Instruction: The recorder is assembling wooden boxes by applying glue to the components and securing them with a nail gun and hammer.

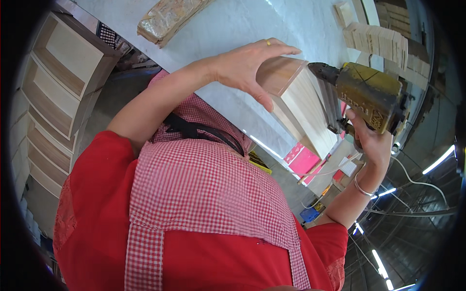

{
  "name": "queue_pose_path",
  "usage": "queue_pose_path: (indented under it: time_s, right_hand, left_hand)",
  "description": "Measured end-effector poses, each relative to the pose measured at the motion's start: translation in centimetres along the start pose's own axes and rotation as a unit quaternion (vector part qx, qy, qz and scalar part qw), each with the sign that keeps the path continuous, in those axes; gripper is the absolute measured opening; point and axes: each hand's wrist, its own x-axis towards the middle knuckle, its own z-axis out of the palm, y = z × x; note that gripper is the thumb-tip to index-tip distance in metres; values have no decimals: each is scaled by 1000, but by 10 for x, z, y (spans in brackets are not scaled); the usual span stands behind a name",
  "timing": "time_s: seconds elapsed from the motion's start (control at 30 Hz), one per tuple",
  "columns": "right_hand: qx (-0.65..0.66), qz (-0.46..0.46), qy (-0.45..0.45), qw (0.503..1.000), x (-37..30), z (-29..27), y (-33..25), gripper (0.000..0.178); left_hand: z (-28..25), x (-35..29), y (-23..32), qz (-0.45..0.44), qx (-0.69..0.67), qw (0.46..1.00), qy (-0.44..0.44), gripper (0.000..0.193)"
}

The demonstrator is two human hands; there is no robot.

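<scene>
Wooden box (301, 104) between both hands

Nail gun (370, 99): dull yellow body, black nose. Wooden box (301, 104): pale blond, light grain. Table (233, 29): grey-white. Apron (204, 189): red-and-white gingham, worn over plain red shirt (97, 203). Gold ring (268, 42) and silver bangle (361, 188) are seen. Stacked wood blocks (376, 41): pale tan.
</scene>
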Motion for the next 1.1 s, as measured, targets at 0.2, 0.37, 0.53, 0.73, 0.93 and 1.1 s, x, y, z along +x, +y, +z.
queue_pose_path:
  time_s: [0.2, 0.37, 0.53, 0.73, 0.93, 1.1]
  right_hand:
    - [2, -67, 18, 998, -26, 4, 13, 43]
    - [8, -52, 13, 999, -48, 16, 7, 44]
    - [21, -99, 9, 995, -53, 23, 4, 42]
    - [33, -94, 14, 995, -51, 26, 2, 39]
    - [19, -98, -1, 995, -48, 26, 2, 40]
    - [10, -84, -9, 996, -47, 24, 3, 39]
  left_hand:
    - [50, -12, -2, 2, 241, 952, 189, 75]
    - [64, -12, -6, -19, 325, 919, 222, 61]
    - [66, -13, -6, -43, 331, 919, 210, 61]
    - [69, -13, -9, -47, 356, 909, 212, 60]
    - [69, -12, -11, -50, 365, 905, 212, 60]
    - [69, -12, -10, -53, 370, 904, 209, 60]
